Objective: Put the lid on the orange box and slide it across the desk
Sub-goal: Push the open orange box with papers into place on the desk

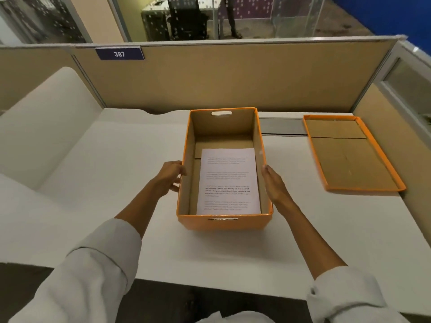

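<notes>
A white table (112,173) fills most of the view, closed in at the back by a tan partition (233,75) that carries a small blue plate reading 387 (119,54).

In the middle of the table stands the orange box (224,223), open at the top, its brown cardboard inside showing and a handle slot cut in both the far and near end walls. On the floor of the box lies a printed sheet of paper (228,183), flat, toward the near end.

The lid (349,155) lies well apart from the box, to the right on the same table near the side partition — it rests upside down, brown inner face up, orange rim around it.

Both arms reach in from the bottom of the view, light sleeves (98,271) pushed up from the wrists. The left hand (169,177) is at the left long wall of the box, its fingers (180,170) loosely curled and touching the upper edge. The right hand (274,185) lies flat along the right long wall — its fingers pressed together and stretched out against the outer face, the tips near the rim. Neither hand closes around anything.
</notes>
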